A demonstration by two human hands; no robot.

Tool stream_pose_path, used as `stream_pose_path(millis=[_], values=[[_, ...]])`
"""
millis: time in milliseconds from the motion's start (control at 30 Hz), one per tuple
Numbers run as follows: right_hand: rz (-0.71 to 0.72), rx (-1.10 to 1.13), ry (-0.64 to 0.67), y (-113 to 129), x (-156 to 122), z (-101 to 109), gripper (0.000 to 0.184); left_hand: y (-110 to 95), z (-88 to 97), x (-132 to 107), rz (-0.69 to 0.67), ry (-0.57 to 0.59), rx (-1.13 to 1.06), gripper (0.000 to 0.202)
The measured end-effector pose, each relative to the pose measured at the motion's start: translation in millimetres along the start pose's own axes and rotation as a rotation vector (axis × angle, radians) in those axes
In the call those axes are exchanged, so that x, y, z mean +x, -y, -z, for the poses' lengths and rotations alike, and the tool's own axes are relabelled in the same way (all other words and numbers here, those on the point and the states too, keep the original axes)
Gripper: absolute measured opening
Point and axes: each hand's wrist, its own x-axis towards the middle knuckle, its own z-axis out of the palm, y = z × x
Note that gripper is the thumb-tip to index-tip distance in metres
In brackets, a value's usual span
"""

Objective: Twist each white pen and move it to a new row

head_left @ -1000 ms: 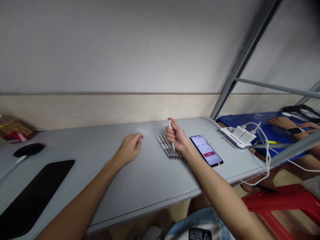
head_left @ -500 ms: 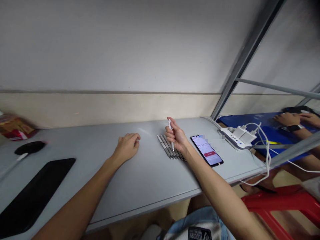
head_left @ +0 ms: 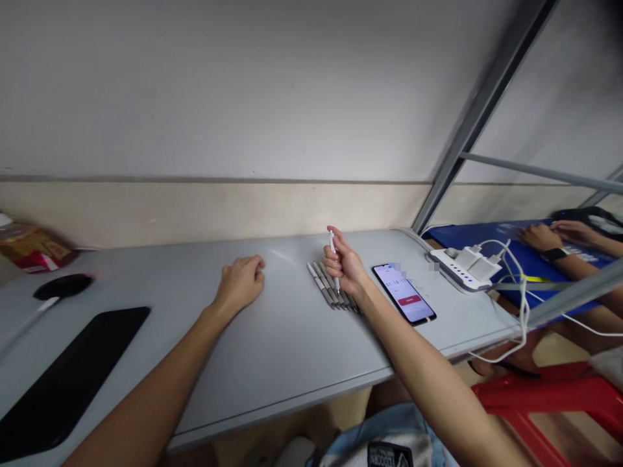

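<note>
My right hand (head_left: 344, 263) is closed round a white and grey click pen (head_left: 332, 241). The thumb rests at the pen's top end, and its tip end points down toward me. Under and beside that hand lie several similar pens (head_left: 324, 285) in a slanting row on the grey desk (head_left: 287, 350); the hand partly hides some of them. To the left, my left hand (head_left: 241, 282) rests on the desk, apart from the pens. Its fingers are curled in and pressed together, with nothing seen in them.
Right of the pens lies a lit phone (head_left: 403, 293), then a power strip (head_left: 460, 269) with plugs and white cables. A black mat-like slab (head_left: 73, 383), a dark round object (head_left: 63, 286) and a red-labelled bottle (head_left: 34, 248) are at left. Beyond a metal frame, another person's hands (head_left: 540, 237) rest over a blue table.
My left hand has slid a little to the left along the desk. My right hand keeps its hold on the pen, almost unmoved. The other person's hands have shifted slightly left.
</note>
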Motion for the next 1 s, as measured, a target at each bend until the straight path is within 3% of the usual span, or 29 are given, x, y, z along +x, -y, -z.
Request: stream_pose_path(millis=[367, 600, 767, 1000], values=[[0.0, 0.067, -0.014, -3, 2, 2, 0.019, -4, 0.3, -3, 0.016, 0.039, 0.026, 0.02], [-0.136, -0.03, 0.099, -9, 0, -2, 0.028, -9, 0.5, -2, 0.034, 0.061, 0.01, 0.021], [-0.151, -0.465, 0.058, -23, -3, -9, 0.029, -12, 1.9, -4, 0.009, 0.064, 0.022, 0.02], [0.261, -1.411, -0.009, -35, 3, -3, 0.022, -16, 2.0, -6, -0.048, 0.043, 0.014, 0.019]])
